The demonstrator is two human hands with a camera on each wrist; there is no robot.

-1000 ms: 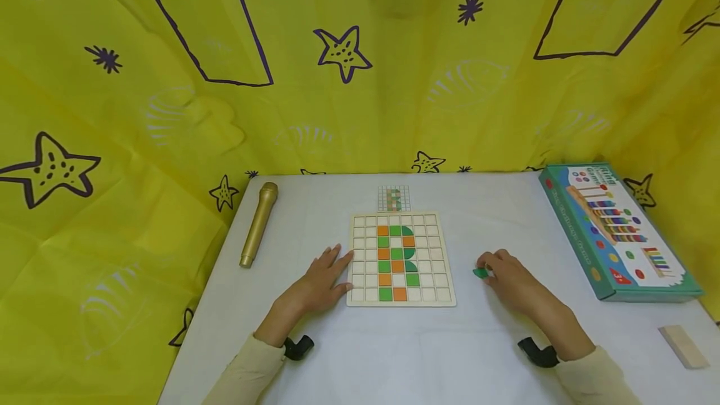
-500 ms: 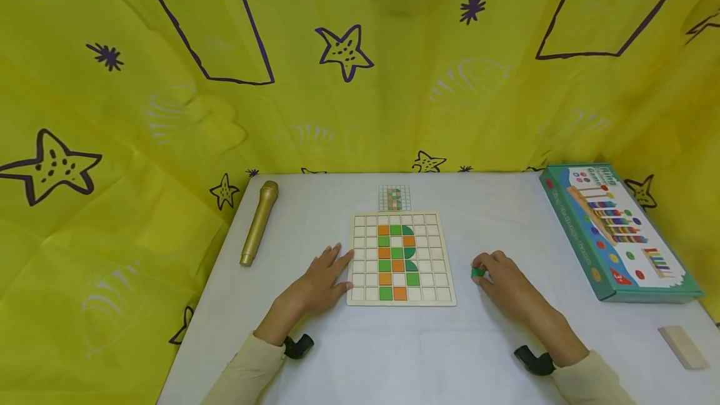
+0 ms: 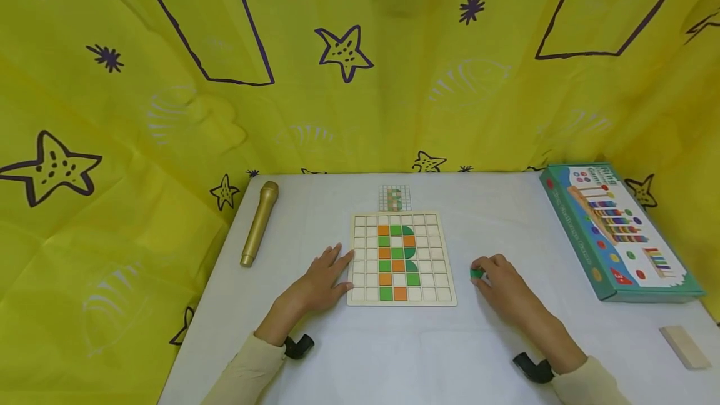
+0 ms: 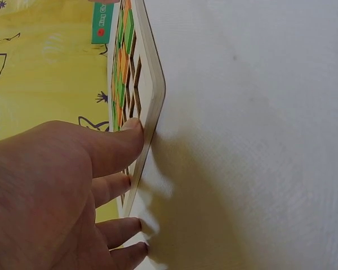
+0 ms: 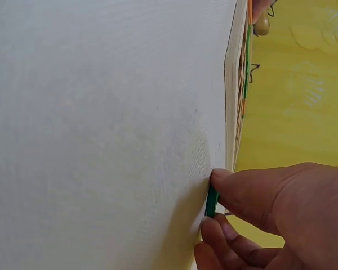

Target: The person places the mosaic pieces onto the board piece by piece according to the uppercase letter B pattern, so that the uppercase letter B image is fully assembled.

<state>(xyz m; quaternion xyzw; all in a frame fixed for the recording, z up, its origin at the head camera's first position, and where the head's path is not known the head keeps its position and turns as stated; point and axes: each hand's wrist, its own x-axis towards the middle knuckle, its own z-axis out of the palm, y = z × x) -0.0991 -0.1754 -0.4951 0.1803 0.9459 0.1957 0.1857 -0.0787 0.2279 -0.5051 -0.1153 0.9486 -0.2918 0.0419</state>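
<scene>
A wooden grid board [image 3: 448, 255] lies flat on the white table, with several orange and green tiles set in its squares in an R shape. My left hand [image 3: 316, 281] rests at the board's left edge, fingers extended, its thumb and a fingertip touching the rim. To the right of the board, my right hand [image 3: 506, 289] pinches a small dark green tile [image 5: 212, 201] between thumb and fingers, just at the table surface. The tile's outline is partly hidden by the fingers. A small pattern card [image 3: 395, 198] showing a similar R lies against the board's far edge.
A gold microphone [image 3: 260, 224] lies at the table's left. On the right are a green boxed ring game [image 3: 621, 233] and a pale wooden block [image 3: 684, 347]. Behind the table hangs a yellow curtain [image 3: 394, 111].
My right hand has shifted slightly left and nearer with the dark green tile, and the tile has turned in its fingers. The left hand and the board have stayed still.
</scene>
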